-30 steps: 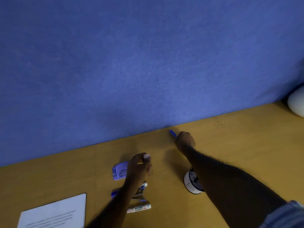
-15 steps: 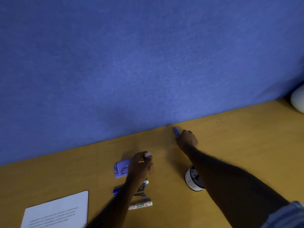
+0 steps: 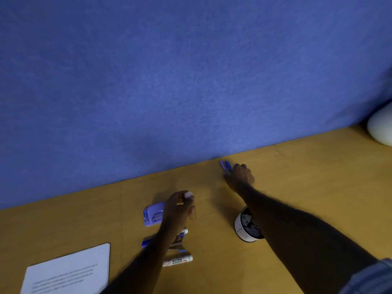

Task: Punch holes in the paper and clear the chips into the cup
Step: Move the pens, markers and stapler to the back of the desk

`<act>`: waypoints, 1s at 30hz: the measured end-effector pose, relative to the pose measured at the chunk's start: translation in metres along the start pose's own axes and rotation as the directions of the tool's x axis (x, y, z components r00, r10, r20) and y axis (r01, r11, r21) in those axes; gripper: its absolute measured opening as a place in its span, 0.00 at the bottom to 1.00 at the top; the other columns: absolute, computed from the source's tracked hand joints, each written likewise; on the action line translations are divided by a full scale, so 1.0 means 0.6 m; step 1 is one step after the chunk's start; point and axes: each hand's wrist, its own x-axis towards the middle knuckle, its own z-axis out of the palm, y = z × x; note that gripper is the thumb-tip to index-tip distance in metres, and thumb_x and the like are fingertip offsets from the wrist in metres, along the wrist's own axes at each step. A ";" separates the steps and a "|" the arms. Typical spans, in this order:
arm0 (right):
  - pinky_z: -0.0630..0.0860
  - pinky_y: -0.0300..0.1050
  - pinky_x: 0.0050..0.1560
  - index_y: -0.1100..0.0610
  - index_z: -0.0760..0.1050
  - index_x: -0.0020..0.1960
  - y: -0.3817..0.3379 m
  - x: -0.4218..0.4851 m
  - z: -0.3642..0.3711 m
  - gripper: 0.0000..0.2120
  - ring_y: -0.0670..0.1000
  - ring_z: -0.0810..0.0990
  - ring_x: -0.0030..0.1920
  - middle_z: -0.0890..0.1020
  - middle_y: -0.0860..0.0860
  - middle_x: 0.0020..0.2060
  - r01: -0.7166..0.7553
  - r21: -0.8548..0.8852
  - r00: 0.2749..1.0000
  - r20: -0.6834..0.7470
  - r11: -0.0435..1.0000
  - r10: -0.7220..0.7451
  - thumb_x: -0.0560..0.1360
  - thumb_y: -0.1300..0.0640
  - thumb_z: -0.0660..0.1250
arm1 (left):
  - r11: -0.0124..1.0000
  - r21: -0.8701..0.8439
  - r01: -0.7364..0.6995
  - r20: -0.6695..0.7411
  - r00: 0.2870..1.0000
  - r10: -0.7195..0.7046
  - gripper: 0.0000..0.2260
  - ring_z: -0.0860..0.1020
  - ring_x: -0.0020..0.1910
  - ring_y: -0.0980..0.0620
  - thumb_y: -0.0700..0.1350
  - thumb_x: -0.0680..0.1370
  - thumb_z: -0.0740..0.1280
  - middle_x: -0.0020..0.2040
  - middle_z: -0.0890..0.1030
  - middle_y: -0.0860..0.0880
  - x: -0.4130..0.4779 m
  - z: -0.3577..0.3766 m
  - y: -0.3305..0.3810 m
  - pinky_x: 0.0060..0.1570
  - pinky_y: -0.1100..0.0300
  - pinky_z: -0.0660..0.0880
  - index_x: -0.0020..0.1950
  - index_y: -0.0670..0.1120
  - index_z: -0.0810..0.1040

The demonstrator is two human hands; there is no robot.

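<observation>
— Blue fabric partition [image 3: 191,81], one, along the far edge. Wooden desk [image 3: 297,177], yellow, one. What lies on it?

— Paper [image 3: 67,270], one printed sheet, flat at the near left, well apart from both hands. Hole punch [image 3: 153,215], purple, one, just left of the left hand [image 3: 178,209] and partly behind it. I cannot tell whether they touch.

— That hand's state?

— Thumb and fingertips pinched together on a small pale piece [image 3: 188,195], held above the desk.

— Cup [image 3: 244,230]?

— White, upright, one. It stands between the two arms, nearer the person than either hand, and the right forearm hides its right side. The inside is dark with pale flecks. What they are, I cannot tell.

— Right hand [image 3: 241,177]?

— Far out by the partition, fingers curled round the near ends of two pens [image 3: 224,165], one purple, one blue, tips pointing at the partition.

— Sundries?

— Whiteboard marker [image 3: 178,261], one, beside the left forearm. White rounded object [image 3: 379,130], far right, cut off by the edge.
</observation>
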 end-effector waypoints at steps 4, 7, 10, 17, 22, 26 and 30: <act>0.77 0.54 0.54 0.60 0.74 0.61 -0.014 -0.023 -0.021 0.19 0.60 0.77 0.56 0.77 0.58 0.58 0.089 0.016 0.991 -0.103 0.996 -0.086 0.76 0.49 0.65 | 0.999 -0.032 -0.001 -0.012 1.000 0.000 0.11 0.76 0.29 0.53 0.48 0.80 0.65 0.32 0.79 0.47 0.008 0.003 0.011 0.33 0.55 0.75 0.44 0.42 0.78; 0.76 0.46 0.53 0.61 0.79 0.56 -0.039 -0.052 -0.030 0.12 0.58 0.79 0.58 0.80 0.58 0.59 0.221 0.267 0.975 -0.030 0.938 -0.221 0.75 0.58 0.66 | 0.996 -0.086 -0.017 -0.027 1.000 0.015 0.10 0.75 0.28 0.52 0.45 0.80 0.65 0.31 0.79 0.45 0.017 0.008 0.025 0.31 0.56 0.74 0.44 0.41 0.78; 0.76 0.38 0.45 0.61 0.79 0.58 -0.058 -0.095 -0.031 0.13 0.51 0.82 0.49 0.83 0.58 0.55 0.205 0.519 0.885 0.264 0.830 -0.384 0.74 0.62 0.69 | 0.994 -0.105 -0.021 -0.060 0.998 0.014 0.11 0.77 0.30 0.51 0.45 0.80 0.66 0.33 0.80 0.40 0.028 0.013 0.035 0.32 0.59 0.74 0.45 0.37 0.79; 0.78 0.48 0.48 0.58 0.78 0.55 -0.069 -0.135 -0.012 0.15 0.52 0.81 0.49 0.83 0.54 0.50 0.375 0.476 0.844 0.180 0.795 -0.505 0.74 0.50 0.71 | 1.000 -0.015 0.012 -0.085 0.996 -0.014 0.13 0.81 0.50 0.52 0.48 0.77 0.69 0.51 0.84 0.47 0.040 0.031 0.051 0.45 0.64 0.77 0.58 0.43 0.81; 0.74 0.43 0.47 0.61 0.79 0.55 -0.054 -0.095 -0.018 0.15 0.53 0.81 0.50 0.83 0.56 0.51 0.296 0.396 0.928 0.098 0.869 -0.361 0.73 0.53 0.73 | 0.998 0.008 0.056 -0.134 0.989 -0.054 0.14 0.77 0.43 0.50 0.42 0.75 0.71 0.48 0.82 0.45 0.041 0.031 0.048 0.40 0.58 0.72 0.61 0.42 0.79; 0.77 0.47 0.53 0.60 0.80 0.56 -0.021 -0.039 -0.035 0.15 0.57 0.81 0.55 0.83 0.58 0.54 0.179 0.296 0.978 0.048 0.938 -0.202 0.74 0.51 0.69 | 0.997 0.039 0.072 -0.142 0.988 -0.066 0.11 0.78 0.40 0.49 0.41 0.75 0.71 0.47 0.83 0.42 0.039 0.025 0.027 0.42 0.58 0.74 0.57 0.41 0.80; 0.76 0.51 0.52 0.62 0.78 0.56 0.004 0.009 -0.043 0.21 0.61 0.79 0.56 0.80 0.61 0.56 -0.016 0.173 0.999 0.048 0.985 0.008 0.78 0.46 0.58 | 0.996 0.071 0.060 -0.098 0.994 -0.053 0.06 0.81 0.43 0.45 0.41 0.76 0.70 0.47 0.84 0.43 0.032 0.008 0.012 0.48 0.46 0.78 0.52 0.49 0.80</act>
